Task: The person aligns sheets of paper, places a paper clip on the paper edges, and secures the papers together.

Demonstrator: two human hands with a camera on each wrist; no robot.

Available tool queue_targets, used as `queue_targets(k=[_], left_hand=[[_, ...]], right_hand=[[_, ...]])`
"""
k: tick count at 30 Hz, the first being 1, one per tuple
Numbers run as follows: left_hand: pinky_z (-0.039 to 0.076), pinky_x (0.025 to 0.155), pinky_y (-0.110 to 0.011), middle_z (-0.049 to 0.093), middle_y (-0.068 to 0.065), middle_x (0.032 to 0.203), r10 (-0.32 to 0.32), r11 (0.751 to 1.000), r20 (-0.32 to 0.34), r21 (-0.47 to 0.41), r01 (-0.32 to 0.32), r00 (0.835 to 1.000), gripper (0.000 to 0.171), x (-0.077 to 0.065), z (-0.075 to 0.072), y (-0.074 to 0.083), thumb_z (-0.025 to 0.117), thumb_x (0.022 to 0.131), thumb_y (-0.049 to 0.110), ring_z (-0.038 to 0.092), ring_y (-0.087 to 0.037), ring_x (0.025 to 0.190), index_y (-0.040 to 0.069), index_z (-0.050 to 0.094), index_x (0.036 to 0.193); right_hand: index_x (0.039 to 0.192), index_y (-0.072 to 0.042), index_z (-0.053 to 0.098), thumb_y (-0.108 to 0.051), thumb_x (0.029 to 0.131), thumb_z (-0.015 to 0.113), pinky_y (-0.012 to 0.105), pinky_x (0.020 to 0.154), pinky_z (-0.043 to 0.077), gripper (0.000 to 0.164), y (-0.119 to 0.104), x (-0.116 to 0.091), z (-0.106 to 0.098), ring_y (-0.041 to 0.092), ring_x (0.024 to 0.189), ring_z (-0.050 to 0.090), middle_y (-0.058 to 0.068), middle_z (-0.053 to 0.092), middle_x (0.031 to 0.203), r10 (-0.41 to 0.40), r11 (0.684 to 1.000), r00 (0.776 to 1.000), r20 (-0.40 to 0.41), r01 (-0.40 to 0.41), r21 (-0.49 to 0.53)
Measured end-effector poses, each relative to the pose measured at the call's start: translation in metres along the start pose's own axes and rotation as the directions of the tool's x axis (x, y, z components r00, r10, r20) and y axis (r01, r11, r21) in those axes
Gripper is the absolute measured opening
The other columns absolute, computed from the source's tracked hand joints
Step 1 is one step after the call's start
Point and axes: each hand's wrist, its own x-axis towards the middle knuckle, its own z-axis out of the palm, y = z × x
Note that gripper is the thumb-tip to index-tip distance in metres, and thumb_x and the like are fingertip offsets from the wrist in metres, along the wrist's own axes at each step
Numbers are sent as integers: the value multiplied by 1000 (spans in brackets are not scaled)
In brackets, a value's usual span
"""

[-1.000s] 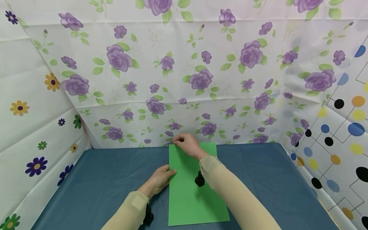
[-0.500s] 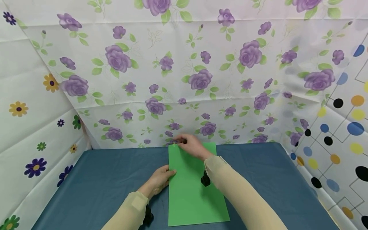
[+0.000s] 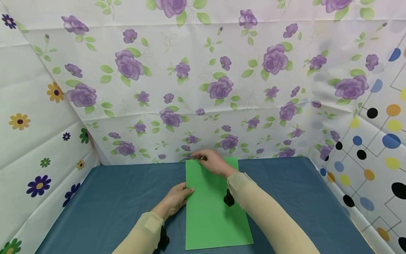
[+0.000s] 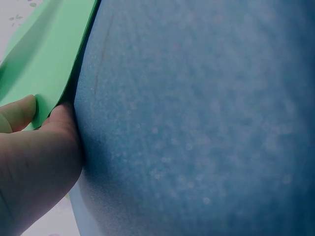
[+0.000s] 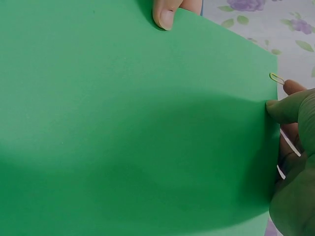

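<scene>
A green sheet of paper (image 3: 215, 211), seemingly more than one layer, lies lengthwise before me. My left hand (image 3: 175, 199) pinches its left edge, thumb on top and fingers underneath; the left wrist view shows the edge (image 4: 59, 59) lifted slightly. A small yellow paper clip (image 5: 276, 78) sits on the top edge near the left corner. Just right of the clip, my right hand (image 3: 214, 163) pinches the top edge. In the right wrist view its thumb (image 5: 285, 108) lies on the front face, with other fingers behind the sheet.
A blue cloth (image 3: 127, 197) covers the table. Behind it hangs a white sheet with purple flowers (image 3: 222, 88). Patterned sheets also close off the left (image 3: 25, 151) and right (image 3: 377, 141) sides.
My right hand has shifted a little to the right along the top edge, away from the corner, and the paper clip has come into sight. The left hand has stayed in place.
</scene>
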Motion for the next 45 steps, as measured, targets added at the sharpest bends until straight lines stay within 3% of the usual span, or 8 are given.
queue_targets(k=[4,21,33,45], left_hand=[[59,90,-40,65,-17,130,-3,1000,-6,-1,3,1000,43,0,0,-1,50,110,12,68,-28,111,-7,45,148],[59,90,-40,66,-17,128,-11,1000,-9,19,11,1000,43,0,0,1,50,110,14,68,-28,109,-6,45,147],[58,91,-40,66,-16,128,-16,1000,-14,24,16,1000,43,0,0,2,50,110,13,68,-29,111,-6,46,148],[58,90,-41,66,-17,129,-25,999,-18,32,25,1000,43,0,1,1,50,110,14,68,-28,110,-6,45,148]], right_hand=[[136,-24,68,-6,105,58,35,91,54,37,-1,0,0,15,112,60,-2,64,125,-6,1000,1000,3,6,-18],[133,-20,72,-6,105,60,34,89,54,33,1,0,0,16,112,61,-3,65,123,-6,1000,1000,-14,6,-28],[129,-22,74,-6,105,60,31,78,54,33,1,0,1,14,102,62,-3,65,115,19,999,1000,-7,-19,-31],[125,-23,74,-10,105,60,32,88,54,28,-5,-1,3,16,108,62,-2,65,118,-8,986,1000,-16,5,-166]])
